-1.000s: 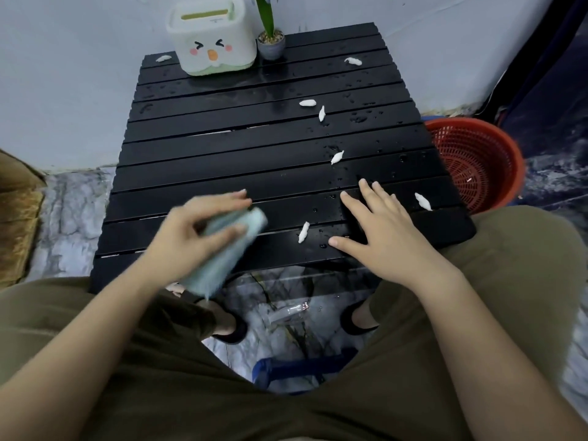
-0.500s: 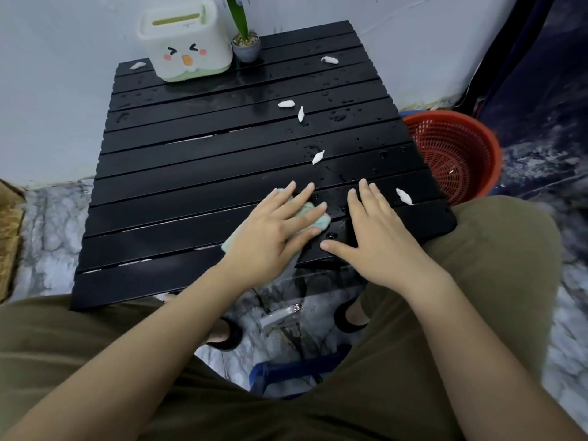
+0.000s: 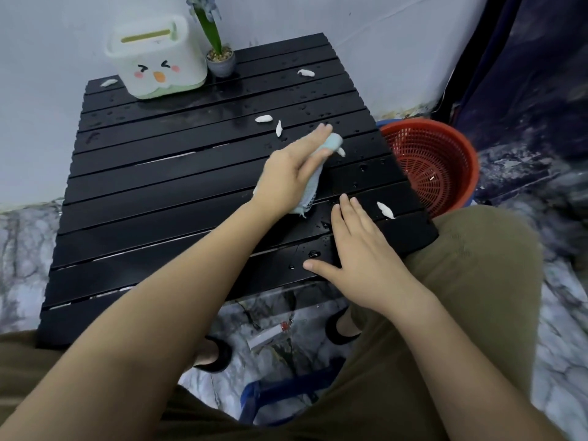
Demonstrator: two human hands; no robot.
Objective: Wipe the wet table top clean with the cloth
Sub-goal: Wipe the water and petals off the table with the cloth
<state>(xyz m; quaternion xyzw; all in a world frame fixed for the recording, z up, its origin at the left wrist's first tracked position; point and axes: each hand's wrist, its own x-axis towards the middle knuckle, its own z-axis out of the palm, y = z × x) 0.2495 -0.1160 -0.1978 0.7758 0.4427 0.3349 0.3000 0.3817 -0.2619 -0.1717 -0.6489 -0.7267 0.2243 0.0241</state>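
A black slatted table carries water drops on its right and far parts. My left hand presses a light blue cloth onto the table right of centre, fingers stretched toward the far right. The cloth shows past the fingertips and trails back under the palm. A white paper scrap lies against the cloth's far end. My right hand rests flat and empty on the near right slats. Other white scraps lie at the near right and mid-table.
A white tissue box with a cartoon face and a small potted plant stand at the table's far edge by the wall. A red plastic basket sits on the floor to the right. My knees flank the near edge.
My left hand brought the cloth from the air at the near left down onto the table, then slid it away from me toward the far right. The right hand stayed put.
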